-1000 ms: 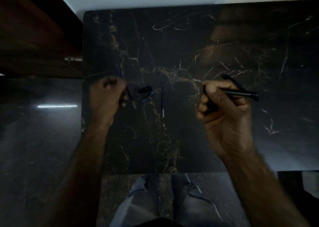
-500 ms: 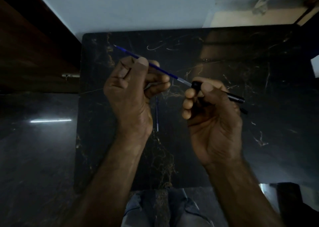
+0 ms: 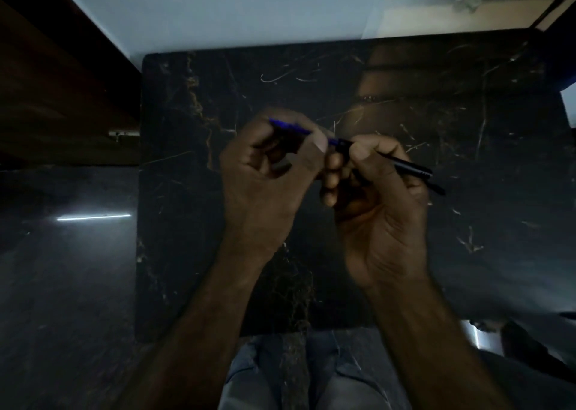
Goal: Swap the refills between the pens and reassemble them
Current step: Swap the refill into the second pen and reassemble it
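My left hand [image 3: 268, 172] pinches a thin blue refill [image 3: 290, 126] between thumb and fingers. The refill's right end sits inside the open mouth of a black pen barrel [image 3: 405, 165], which my right hand [image 3: 371, 197] grips. The barrel slants down to the right, and a second dark piece [image 3: 436, 188] pokes out just below it. Both hands hover close together above the black marble table [image 3: 187, 222]. The other pen parts and the second refill are hidden under my hands.
The table is a dark marble slab with gold veins, its near edge above my knees [image 3: 299, 375]. A brown wooden cabinet [image 3: 56, 98] stands to the left, a pale wall behind. A shiny dark floor lies at the left.
The blue refill has slid further into the black barrel, so less of it shows. My hands have closed together and now cover the refill that lay on the table.
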Motion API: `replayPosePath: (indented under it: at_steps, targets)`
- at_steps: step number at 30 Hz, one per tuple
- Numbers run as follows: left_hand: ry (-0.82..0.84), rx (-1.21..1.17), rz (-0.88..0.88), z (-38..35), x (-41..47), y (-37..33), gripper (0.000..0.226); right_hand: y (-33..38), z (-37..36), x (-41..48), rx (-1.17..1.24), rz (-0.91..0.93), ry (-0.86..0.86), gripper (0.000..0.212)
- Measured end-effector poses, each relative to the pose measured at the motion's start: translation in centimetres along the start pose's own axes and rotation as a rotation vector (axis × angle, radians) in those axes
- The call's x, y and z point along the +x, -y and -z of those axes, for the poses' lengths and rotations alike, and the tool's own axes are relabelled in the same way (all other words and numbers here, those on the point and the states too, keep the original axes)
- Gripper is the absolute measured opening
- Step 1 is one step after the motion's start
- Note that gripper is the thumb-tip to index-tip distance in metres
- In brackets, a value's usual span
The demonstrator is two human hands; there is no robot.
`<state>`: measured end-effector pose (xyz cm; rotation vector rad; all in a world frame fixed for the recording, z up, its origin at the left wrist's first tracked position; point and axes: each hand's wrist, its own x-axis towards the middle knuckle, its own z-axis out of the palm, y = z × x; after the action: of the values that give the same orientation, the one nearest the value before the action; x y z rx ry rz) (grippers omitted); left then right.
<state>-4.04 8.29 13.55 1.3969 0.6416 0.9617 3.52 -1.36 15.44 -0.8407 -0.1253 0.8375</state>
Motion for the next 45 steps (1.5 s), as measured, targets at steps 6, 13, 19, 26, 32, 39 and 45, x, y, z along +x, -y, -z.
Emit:
replayPosePath:
  at_steps: [6, 13, 19, 26, 32, 39, 45]
  targets:
    - [0.053, -0.095, 0.111, 0.8, -0.7, -0.6, 0.025, -0.5, 0.5, 0.1, 0.005, -0.047, -0.021, 0.004]
    - [0.060, -0.069, 0.120, 1.5, -0.9, 0.1, 0.035, -1.5, 0.5, 0.4, -0.009, -0.061, -0.015, 0.005]
    - [0.043, -0.134, 0.189, 2.6, -0.9, 0.6, 0.033, -2.6, 0.3, 1.2, 0.013, -0.102, 0.020, 0.006]
    - [0.023, 0.048, 0.173, 3.9, -1.6, 1.8, 0.032, -4.3, 0.6, 1.4, -0.022, -0.161, 0.008, 0.011]
    - [0.042, 0.143, 0.182, 6.7, -2.3, 2.9, 0.043, -4.2, 1.3, 1.4, 0.052, -0.239, 0.018, 0.015]
    - [0.079, 1.015, 0.317, 10.8, -3.5, 10.7, 0.019, -3.0, 2.9, 1.6, 0.095, -0.294, 0.016, 0.011]
    - [0.049, 1.215, 0.259, 10.4, -3.8, 13.6, 0.022, -2.5, 3.9, 1.4, 0.079, -0.294, 0.004, 0.012]
